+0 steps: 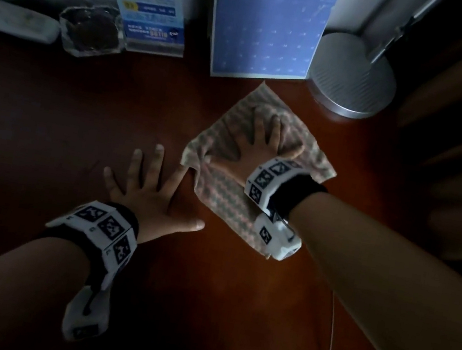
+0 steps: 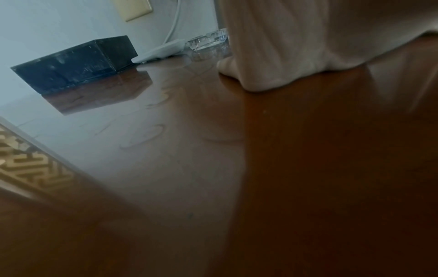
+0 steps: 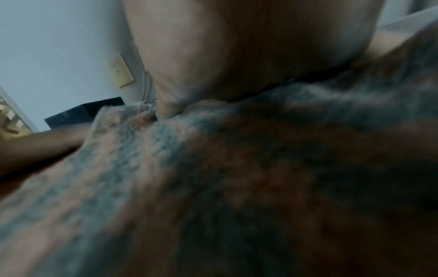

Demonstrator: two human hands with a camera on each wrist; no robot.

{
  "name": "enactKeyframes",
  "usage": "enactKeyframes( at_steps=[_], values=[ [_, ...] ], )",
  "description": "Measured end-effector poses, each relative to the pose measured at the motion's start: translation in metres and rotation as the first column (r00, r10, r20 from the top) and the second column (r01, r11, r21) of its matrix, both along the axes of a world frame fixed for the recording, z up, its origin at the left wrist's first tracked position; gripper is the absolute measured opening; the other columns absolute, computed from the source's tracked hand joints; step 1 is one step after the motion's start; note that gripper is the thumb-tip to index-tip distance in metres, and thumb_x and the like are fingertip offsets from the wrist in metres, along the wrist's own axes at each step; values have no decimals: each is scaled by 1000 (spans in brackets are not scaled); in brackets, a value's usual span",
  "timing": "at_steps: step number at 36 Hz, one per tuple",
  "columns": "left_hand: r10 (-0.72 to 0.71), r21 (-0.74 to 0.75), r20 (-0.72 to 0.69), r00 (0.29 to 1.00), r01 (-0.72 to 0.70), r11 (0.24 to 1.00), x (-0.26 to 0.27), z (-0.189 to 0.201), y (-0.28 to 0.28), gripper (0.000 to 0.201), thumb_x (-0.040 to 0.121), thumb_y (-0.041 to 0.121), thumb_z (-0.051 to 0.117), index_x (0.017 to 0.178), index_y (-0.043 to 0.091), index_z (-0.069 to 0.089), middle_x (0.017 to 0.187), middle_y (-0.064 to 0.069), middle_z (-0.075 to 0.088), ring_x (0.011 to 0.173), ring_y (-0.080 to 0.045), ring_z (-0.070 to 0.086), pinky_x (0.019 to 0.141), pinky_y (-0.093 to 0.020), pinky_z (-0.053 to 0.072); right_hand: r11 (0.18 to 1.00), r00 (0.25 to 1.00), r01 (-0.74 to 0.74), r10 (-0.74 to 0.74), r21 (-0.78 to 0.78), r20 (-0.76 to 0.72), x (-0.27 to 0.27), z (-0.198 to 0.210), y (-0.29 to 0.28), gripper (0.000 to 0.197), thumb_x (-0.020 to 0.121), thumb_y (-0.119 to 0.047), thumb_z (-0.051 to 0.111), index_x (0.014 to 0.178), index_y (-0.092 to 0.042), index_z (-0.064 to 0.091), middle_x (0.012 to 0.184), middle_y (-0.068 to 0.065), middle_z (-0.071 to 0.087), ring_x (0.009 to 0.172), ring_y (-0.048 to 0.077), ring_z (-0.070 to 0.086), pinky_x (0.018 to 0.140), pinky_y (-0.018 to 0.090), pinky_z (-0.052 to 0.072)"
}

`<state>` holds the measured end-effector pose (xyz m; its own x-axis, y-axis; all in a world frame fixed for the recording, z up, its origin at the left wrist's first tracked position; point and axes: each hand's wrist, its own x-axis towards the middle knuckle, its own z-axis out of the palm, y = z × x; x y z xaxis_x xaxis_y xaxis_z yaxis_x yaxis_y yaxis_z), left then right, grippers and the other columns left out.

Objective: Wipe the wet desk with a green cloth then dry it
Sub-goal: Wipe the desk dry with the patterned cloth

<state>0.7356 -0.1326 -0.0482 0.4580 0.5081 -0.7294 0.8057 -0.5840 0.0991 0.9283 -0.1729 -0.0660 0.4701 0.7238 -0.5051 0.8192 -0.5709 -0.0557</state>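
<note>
The right hand (image 1: 262, 146) presses, fingers spread, on the pale green-and-pink woven cloth (image 1: 219, 200) on the glossy reddish-brown wooden surface (image 1: 79, 125); the left hand (image 1: 147, 191) lies flat beside it. A blue calendar stand (image 1: 266, 28) and round silver lamp base (image 1: 353, 76) crowd the far edge.

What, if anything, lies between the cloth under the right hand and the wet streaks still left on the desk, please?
The left hand lies flat on the desk just left of the cloth, which the right hand presses. The wet streaks lie beyond that hand. Otherwise nothing visible blocks the way.
</note>
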Motion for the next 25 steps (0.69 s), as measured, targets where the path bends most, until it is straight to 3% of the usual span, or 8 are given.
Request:
enactKeyframes(
  at_steps=[3,7,10,14,17,20,22,25],
  values=[
    [-13,1,14,1000,13,1000,-2,-2,1,112,56,94,33,141,44,-21,138,3,-51,132,-31,-40,105,-67,-12,996,995,-92,92,7,29,12,-2,16,96,62,-97,18,144,-54,-7,155,-10,-27,140,34,-30,96,78,-12],
    [-15,11,20,1000,14,1000,-2,-4,1,114,54,94,35,133,49,-35,138,4,-52,132,-31,-40,105,-67,-12,996,996,-91,91,0,4,37,-12,26,104,50,-102,5,141,-55,-15,156,-16,-22,140,30,-30,102,74,-11],
    [-20,19,19,1000,20,1000,-3,-4,1,115,55,93,38,129,50,-38,138,4,-52,132,-31,-40,105,-67,-12,1000,1000,10,-10,6,-11,57,-12,13,106,52,-100,17,144,-53,-10,156,-8,-26,138,31,-33,109,65,-6],
    [-22,20,22,1000,22,1000,-3,-4,0,114,57,91,40,130,50,-37,138,4,-52,132,-31,-40,105,-67,-11,983,984,180,-180,15,10,80,-12,-24,104,55,-97,23,144,-53,-8,156,-5,-27,140,34,-28,110,66,-1],
    [-17,13,23,1000,17,1000,-3,-3,-1,113,59,90,41,129,50,-38,135,5,-55,131,-31,-42,105,-67,-12,977,976,210,-211,30,50,87,-15,-56,100,55,-99,17,142,-56,-8,157,-9,-22,141,31,-26,106,71,-7],
    [-20,7,18,1000,20,1000,-3,-2,-1,112,60,89,41,128,51,-39,134,5,-55,131,-31,-42,104,-66,-13,966,963,257,-255,-16,86,96,-9,-86,94,67,-91,36,142,-56,-7,156,-10,-25,142,30,-24,103,69,-12],
    [-20,7,17,1000,20,1000,-3,-1,-1,112,60,90,41,129,51,-39,133,6,-56,131,-31,-42,104,-66,-13,979,976,192,-184,-64,118,110,-7,-101,89,70,-91,32,144,-54,-1,158,-5,-19,142,35,-23,108,62,-15],
    [-18,11,23,1000,17,1000,-4,-2,-1,113,60,89,42,130,51,-38,135,5,-55,131,-30,-41,104,-66,-13,965,967,236,-222,-118,121,131,-7,-107,97,56,-98,23,142,-59,0,157,-5,-23,139,38,-28,112,60,-13]
  ],
)
